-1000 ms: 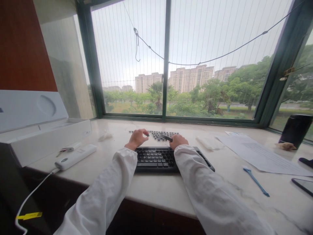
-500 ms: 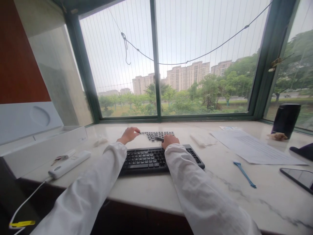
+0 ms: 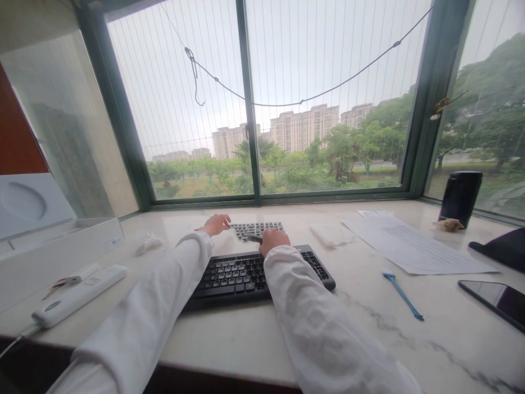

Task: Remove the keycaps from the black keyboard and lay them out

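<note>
A black keyboard (image 3: 246, 273) lies on the marble sill in front of me. Behind it a patch of loose black keycaps (image 3: 258, 228) is laid out in rows. My left hand (image 3: 215, 224) rests at the left end of that patch, fingers curled in a pinch on something too small to name. My right hand (image 3: 273, 239) sits closed at the keyboard's far edge, gripping a dark tool (image 3: 252, 238) whose tip points left toward the keycaps. Both arms wear white sleeves.
An open white box (image 3: 61, 241) and a white device with a cable (image 3: 77, 295) lie on the left. To the right are a paper sheet (image 3: 410, 246), a blue tool (image 3: 402, 295), a phone (image 3: 496, 298) and a black cup (image 3: 459, 198). A window closes the back.
My head has turned right and tipped up, so everything slid left in view. The hands stay at the keycaps; the left hand has moved slightly toward the patch's left end.
</note>
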### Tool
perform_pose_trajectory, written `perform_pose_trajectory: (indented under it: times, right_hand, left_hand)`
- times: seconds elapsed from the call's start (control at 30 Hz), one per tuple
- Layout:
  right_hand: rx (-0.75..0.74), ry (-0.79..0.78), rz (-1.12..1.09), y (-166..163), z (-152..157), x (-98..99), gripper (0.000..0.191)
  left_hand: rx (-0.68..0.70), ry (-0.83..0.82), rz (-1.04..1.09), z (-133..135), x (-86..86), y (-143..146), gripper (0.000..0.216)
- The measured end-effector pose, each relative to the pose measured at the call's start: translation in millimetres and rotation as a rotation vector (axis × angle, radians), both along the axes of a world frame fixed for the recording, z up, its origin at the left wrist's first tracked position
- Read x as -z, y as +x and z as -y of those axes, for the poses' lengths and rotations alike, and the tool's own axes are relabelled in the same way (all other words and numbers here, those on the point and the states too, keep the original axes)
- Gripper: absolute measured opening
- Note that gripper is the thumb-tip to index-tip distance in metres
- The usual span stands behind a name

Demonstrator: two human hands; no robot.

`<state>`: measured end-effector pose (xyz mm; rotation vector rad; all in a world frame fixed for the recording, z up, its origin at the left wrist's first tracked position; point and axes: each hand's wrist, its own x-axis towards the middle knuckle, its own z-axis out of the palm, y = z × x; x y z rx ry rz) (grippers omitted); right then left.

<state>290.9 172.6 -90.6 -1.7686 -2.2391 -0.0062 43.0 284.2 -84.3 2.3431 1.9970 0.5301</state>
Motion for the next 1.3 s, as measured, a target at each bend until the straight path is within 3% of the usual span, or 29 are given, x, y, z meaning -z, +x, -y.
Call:
perform_pose_trajectory:
  times: [0.53, 1.3]
  right_hand:
    - [0.022, 0.0, 0.021, 0.0, 1.1, -0.5, 0.018]
    - [0.037, -0.008, 0.018, -0.8, 1.0, -1.4, 0.02]
  left_hand:
    - [-0.073, -0.047, 0.003, -23.0, 15.8, 8.3, 0.021]
    - [-0.06, -0.087, 0.035, -25.2, 17.8, 4.0, 0.03]
